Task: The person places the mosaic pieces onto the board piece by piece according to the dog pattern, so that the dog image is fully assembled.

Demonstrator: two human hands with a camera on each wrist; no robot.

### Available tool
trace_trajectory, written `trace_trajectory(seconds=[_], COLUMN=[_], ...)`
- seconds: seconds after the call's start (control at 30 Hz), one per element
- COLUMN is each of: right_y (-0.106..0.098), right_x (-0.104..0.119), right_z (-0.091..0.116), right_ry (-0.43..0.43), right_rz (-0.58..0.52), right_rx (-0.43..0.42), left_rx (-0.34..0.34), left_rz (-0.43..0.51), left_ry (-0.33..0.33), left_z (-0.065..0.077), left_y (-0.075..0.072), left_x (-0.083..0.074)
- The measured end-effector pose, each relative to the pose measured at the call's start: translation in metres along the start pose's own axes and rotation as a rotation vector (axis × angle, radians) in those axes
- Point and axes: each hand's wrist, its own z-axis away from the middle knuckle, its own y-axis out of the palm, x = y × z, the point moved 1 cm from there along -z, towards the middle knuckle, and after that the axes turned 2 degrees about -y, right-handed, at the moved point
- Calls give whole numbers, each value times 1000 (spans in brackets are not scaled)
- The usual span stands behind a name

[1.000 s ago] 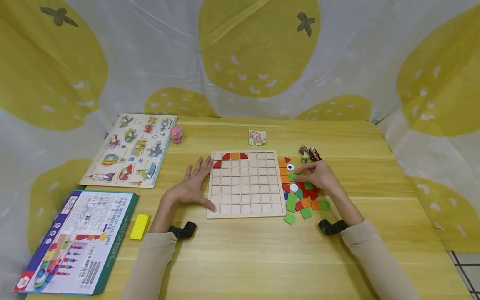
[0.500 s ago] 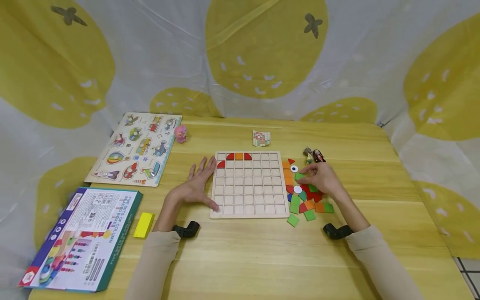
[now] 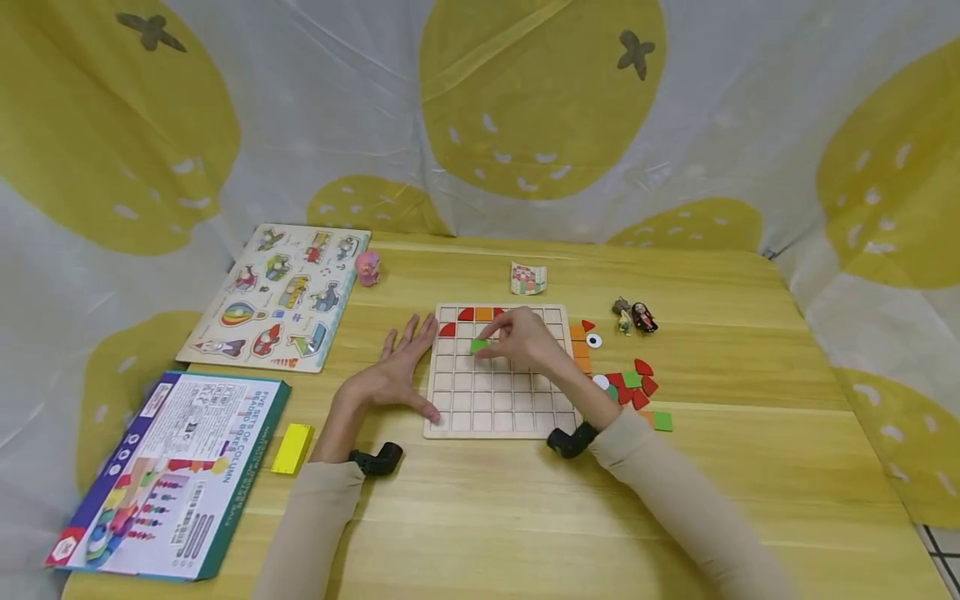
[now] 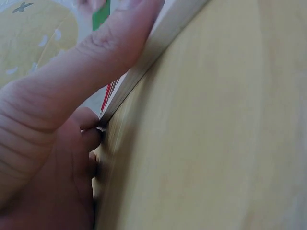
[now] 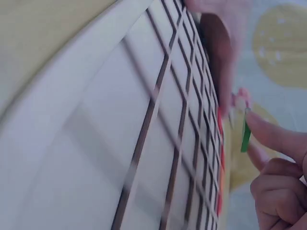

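Observation:
A wooden grid board (image 3: 493, 401) lies on the table in the head view. Along its upper left, red quarter-round tiles (image 3: 447, 330) and an orange square tile (image 3: 483, 314) sit in cells. My left hand (image 3: 386, 377) is spread at the board's left side, thumb on the lower left corner and fingertips by the upper left edge. With thumb and fingers, my right hand (image 3: 525, 343) pinches a green square tile (image 3: 478, 346) over the upper left cells. The right wrist view shows that green tile (image 5: 246, 134) on edge, above the board's surface.
Loose tiles (image 3: 632, 380) are scattered right of the board, partly hidden by my right forearm. Two small figurines (image 3: 642, 317) and a pattern card (image 3: 528, 278) lie beyond. A picture puzzle (image 3: 277, 300), pink figure (image 3: 367, 267), yellow block (image 3: 292, 448) and box (image 3: 172, 475) are at left.
My right hand has taken a green tile from the loose pile and moved left with it over the board. The left hand keeps its place at the board's edge. The head view has shifted slightly.

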Motion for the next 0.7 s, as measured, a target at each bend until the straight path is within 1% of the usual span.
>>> trace_trajectory(seconds=[0.07, 0.13, 0.23, 0.37, 0.53, 0.7], right_y=[16, 28, 39, 41, 40, 39], right_x=[9, 15, 19, 18, 17, 16], right_z=[-11, -20, -29, -32, -33, -34], right_ry=[14, 27, 36, 40, 8, -9], right_rz=[5, 21, 69, 103, 89, 105], right_rx=[1, -13, -48, -76, -70, -58], left_rx=[1, 4, 4, 4, 6, 3], left_rz=[-5, -10, -10, 2, -2, -5], left_ry=[-1, -2, -7, -6, -4, 3], left_z=[0, 0, 0, 0, 0, 0], left_y=[0, 0, -1, 0, 0, 0], left_x=[0, 0, 1, 2, 4, 1])
